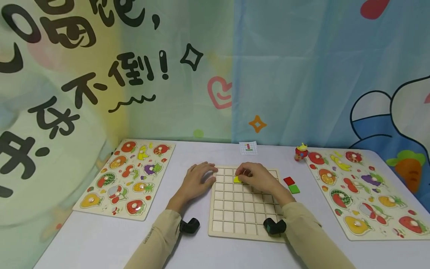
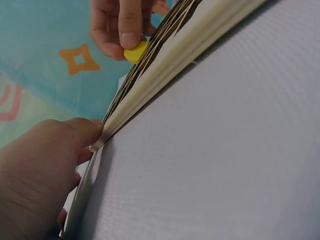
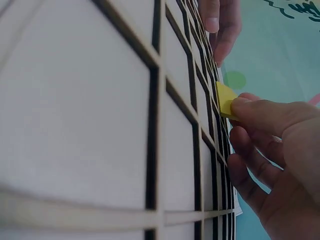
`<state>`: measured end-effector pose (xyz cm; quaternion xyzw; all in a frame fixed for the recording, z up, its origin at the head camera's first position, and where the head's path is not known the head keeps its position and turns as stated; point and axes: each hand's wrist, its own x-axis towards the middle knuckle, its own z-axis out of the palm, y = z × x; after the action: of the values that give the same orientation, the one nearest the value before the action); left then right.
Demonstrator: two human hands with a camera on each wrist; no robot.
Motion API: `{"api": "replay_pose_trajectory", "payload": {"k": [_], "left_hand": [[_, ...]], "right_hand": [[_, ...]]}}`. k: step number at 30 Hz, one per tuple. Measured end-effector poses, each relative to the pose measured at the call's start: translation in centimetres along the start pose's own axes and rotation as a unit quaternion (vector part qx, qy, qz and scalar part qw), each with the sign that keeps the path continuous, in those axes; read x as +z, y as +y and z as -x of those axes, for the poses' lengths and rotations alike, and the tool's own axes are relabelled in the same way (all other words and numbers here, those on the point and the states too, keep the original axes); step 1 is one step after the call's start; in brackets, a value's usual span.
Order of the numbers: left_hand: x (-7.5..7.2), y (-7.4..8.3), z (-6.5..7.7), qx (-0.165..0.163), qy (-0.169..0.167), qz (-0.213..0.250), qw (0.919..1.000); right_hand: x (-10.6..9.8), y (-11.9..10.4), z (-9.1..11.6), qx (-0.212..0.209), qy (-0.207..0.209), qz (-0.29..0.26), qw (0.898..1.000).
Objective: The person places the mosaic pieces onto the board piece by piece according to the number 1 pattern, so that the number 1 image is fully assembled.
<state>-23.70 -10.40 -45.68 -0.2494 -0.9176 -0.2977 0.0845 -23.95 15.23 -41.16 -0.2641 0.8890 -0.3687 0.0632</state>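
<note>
A pale wooden grid board (image 1: 228, 215) lies on the white table between the two hands. My right hand (image 1: 258, 177) pinches a yellow square tile (image 3: 226, 99) between thumb and fingers, over the upper part of the grid. In the right wrist view the tile stands tilted, its edge at the grid lines. My left hand (image 1: 197, 180) holds the board by its far left corner, thumb at the side edge, fingers bent near the corner. A red tile (image 1: 289, 181) and a green tile (image 1: 293, 189) lie right of the board, touching each other.
A small card with a printed grid (image 1: 248, 148) lies behind the board. Fruit puzzle boards lie at left (image 1: 112, 203) and right (image 1: 356, 228). A small toy figure (image 1: 301, 152) stands beside the right puzzle. A printed curtain (image 1: 285, 74) hangs behind the table.
</note>
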Motion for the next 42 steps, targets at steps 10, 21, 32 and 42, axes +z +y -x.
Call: {"api": "replay_pose_trajectory", "payload": {"k": [10, 21, 32, 42], "left_hand": [[0.1, 0.0, -0.1, 0.000, 0.003, -0.001, 1.0000], [0.1, 0.1, 0.1, 0.002, 0.005, -0.004, 1.0000], [0.1, 0.1, 0.1, 0.004, 0.008, -0.001, 1.0000], [0.0, 0.2, 0.1, 0.003, 0.005, 0.001, 1.0000]], "right_hand": [[0.4, -0.1, 0.0, -0.001, -0.010, 0.037, 0.999], [0.0, 0.1, 0.6, 0.004, 0.001, 0.012, 1.000], [-1.7, 1.4, 3.0, 0.008, 0.039, 0.016, 0.999], [-3.4, 2.3, 5.2, 0.046, 0.064, 0.015, 0.997]]}}
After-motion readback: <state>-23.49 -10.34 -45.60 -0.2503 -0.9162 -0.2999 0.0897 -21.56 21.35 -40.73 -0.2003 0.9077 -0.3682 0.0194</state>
